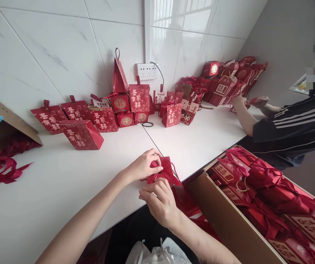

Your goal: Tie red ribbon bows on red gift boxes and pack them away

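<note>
A small red gift box with folded top flaps and a thin red cord on its right side rests near the front edge of the white table. My left hand reaches over it from the left, thumb and fingers closed on its top. Just in front of the box is my right hand, its fingers curled together close to the near side. Whatever those fingers hold, if anything, is too small to make out.
Red gift boxes stand along the tiled wall beneath a power strip. A cardboard carton of ribboned boxes is at right. Red ribbons lie at far left by an open carton. A co-worker's hands handle boxes.
</note>
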A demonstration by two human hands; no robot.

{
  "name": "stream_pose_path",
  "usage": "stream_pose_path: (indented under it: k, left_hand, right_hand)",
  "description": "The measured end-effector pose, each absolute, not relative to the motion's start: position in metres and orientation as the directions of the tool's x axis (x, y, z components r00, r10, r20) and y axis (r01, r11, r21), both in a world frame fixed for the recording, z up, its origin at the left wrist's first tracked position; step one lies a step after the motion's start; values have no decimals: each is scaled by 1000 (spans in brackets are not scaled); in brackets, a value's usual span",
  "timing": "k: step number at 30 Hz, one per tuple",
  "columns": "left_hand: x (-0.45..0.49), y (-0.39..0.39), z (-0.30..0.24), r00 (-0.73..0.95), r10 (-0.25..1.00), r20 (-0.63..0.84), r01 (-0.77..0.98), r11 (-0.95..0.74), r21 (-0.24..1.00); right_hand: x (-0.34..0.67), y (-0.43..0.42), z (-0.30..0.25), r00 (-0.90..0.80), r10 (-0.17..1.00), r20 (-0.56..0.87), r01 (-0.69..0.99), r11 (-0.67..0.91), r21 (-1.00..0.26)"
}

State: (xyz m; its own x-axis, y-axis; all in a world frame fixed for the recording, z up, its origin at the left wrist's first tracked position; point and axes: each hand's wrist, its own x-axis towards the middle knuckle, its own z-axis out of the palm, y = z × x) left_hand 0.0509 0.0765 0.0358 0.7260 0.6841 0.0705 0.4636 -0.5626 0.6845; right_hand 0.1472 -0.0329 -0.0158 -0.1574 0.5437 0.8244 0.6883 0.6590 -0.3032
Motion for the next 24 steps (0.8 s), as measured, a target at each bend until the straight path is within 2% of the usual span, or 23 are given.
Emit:
stream_pose_path:
  k: [6, 8, 9, 10, 12, 13, 15, 17, 20, 24]
  left_hand:
    - [49, 76, 33, 721, 688, 76, 459, -558, 691]
    - [49, 76, 32, 719, 690, 80, 455, -555, 697]
    - [49, 76, 32, 719, 690, 78, 452, -551, 701]
    - [49, 76, 32, 720, 690, 75, 450, -546, 707]
    - [49, 75, 33, 719, 692, 68, 448, -536, 715]
    - [49, 75, 33, 718, 693, 68, 448, -534, 717]
    - [49, 74, 33, 714, 696, 68, 449, -531, 718]
    - [49, 74, 33, 711, 700, 69, 452, -529, 718]
    - [49, 73, 32, 713, 698, 71, 450, -532, 717]
    - [50, 72, 30, 728, 682, 71, 430, -534, 728]
  right_hand:
    - [156, -47, 0, -252, 498, 830, 566, 772, -291]
    - [172, -49, 8, -157, 499, 852, 583, 743, -328]
    - [181, -50, 11, -60, 539, 840, 638, 668, -383]
    - [191, -49, 14, 45, 606, 794, 696, 551, -460]
    - [207, -45, 15, 189, 793, 580, 744, 270, -612]
    - [213, -43, 15, 210, 877, 432, 728, 154, -668]
    - [220, -39, 13, 171, 970, 173, 644, 23, -765]
    - [222, -37, 11, 129, 991, 32, 535, -42, -844]
    - [223, -37, 11, 82, 994, -73, 423, -101, -900]
    - [231, -37, 18, -29, 984, -173, 403, -147, -903]
